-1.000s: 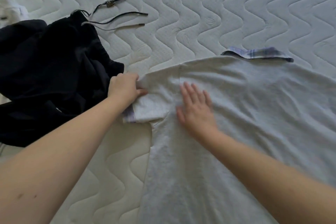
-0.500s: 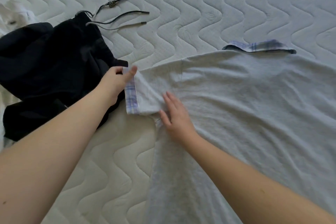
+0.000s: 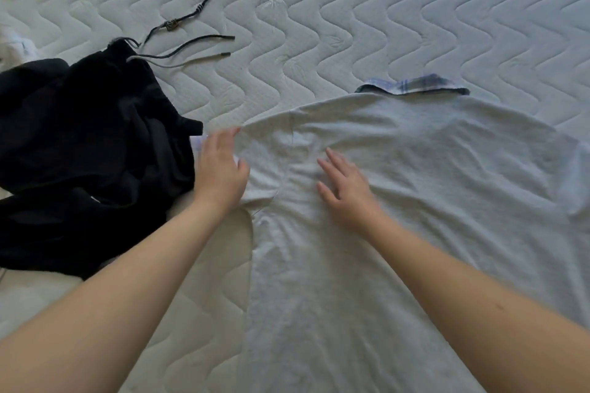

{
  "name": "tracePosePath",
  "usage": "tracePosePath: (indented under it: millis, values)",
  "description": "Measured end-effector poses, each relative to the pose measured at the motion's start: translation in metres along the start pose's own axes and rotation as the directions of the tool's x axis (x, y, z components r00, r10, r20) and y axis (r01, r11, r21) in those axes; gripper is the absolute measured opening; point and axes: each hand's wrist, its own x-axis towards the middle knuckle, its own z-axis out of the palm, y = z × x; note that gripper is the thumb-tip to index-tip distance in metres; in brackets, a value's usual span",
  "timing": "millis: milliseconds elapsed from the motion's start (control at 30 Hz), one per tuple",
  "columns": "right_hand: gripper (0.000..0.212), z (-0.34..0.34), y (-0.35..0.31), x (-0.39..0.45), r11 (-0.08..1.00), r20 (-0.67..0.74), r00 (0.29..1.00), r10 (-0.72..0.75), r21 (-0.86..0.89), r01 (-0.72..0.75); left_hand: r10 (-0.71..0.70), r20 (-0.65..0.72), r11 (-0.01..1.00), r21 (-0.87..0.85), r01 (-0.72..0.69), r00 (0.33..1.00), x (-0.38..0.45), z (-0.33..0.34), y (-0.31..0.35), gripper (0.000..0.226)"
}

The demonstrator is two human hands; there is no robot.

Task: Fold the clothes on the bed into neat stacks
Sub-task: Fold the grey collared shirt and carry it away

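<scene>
Grey cotton polo shirt (image 3: pixel 415 201) spread flat, back up, over the right half of the bed, with a blue-and-white plaid collar (image 3: pixel 412 86) peeking out at its far edge. Left short sleeve folded inward over the shirt body, a sliver of plaid cuff trim (image 3: pixel 198 143) showing just beyond the fingers. Cream quilted mattress (image 3: pixel 351 9) with a wavy stitched pattern underneath everything, filling the whole view; no room beyond it visible. Crumpled black drawstring garment (image 3: pixel 79 163) heaped at the left, just beside the sleeve, with thin dark cords (image 3: pixel 191 41) trailing out across the mattress. Bit of white cloth (image 3: pixel 12 45) at the far left edge, partly cut off.

Both bare forearms reaching forward from the near edge, converging toward the sleeve area. Left hand (image 3: pixel 220 169) palm down on the folded sleeve, fingers straight and close together, pressing the fabric flat, holding nothing. Right hand (image 3: pixel 348 188) palm down on the shirt near the armpit seam, fingers spread and relaxed, resting on the wrinkled cloth, gripping nothing.
</scene>
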Motion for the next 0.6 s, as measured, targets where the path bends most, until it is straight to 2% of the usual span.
tracePosePath:
  millis: [67, 133, 200, 267, 333, 433, 533, 600]
  values:
    - [0.059, -0.016, 0.023, -0.009, 0.995, -0.131, 0.990, 0.052, -0.079, -0.063, 0.178, 0.119, 0.982, 0.045, -0.184, 0.977, -0.007, 0.022, 0.029, 0.060]
    - [0.063, -0.032, 0.054, -0.022, 0.968, -0.213, 0.965, 0.154, -0.164, -0.190, 0.329, 0.252, 0.919, 0.135, -0.370, 0.910, -0.018, 0.050, 0.058, 0.063]
    - [0.064, -0.047, 0.088, -0.038, 0.924, -0.227, 0.939, 0.258, -0.227, -0.309, 0.438, 0.392, 0.819, 0.195, -0.539, 0.809, -0.032, 0.080, 0.085, 0.065]
    - [0.062, -0.063, 0.124, -0.057, 0.889, -0.184, 0.929, 0.322, -0.277, -0.364, 0.477, 0.500, 0.746, 0.203, -0.634, 0.723, -0.046, 0.109, 0.109, 0.064]
    - [0.060, -0.079, 0.155, -0.078, 0.879, -0.135, 0.933, 0.335, -0.310, -0.361, 0.464, 0.539, 0.744, 0.194, -0.640, 0.703, -0.058, 0.132, 0.132, 0.061]
    - [0.059, -0.102, 0.192, -0.106, 0.880, -0.122, 0.934, 0.335, -0.314, -0.357, 0.409, 0.536, 0.792, 0.192, -0.579, 0.738, -0.067, 0.159, 0.166, 0.060]
    - [0.057, -0.124, 0.221, -0.128, 0.867, -0.209, 0.904, 0.373, -0.269, -0.420, 0.399, 0.542, 0.762, 0.253, -0.597, 0.739, -0.067, 0.178, 0.202, 0.061]
    - [0.053, -0.140, 0.240, -0.139, 0.869, -0.326, 0.862, 0.387, -0.182, -0.459, 0.444, 0.560, 0.712, 0.253, -0.654, 0.700, -0.064, 0.188, 0.228, 0.062]
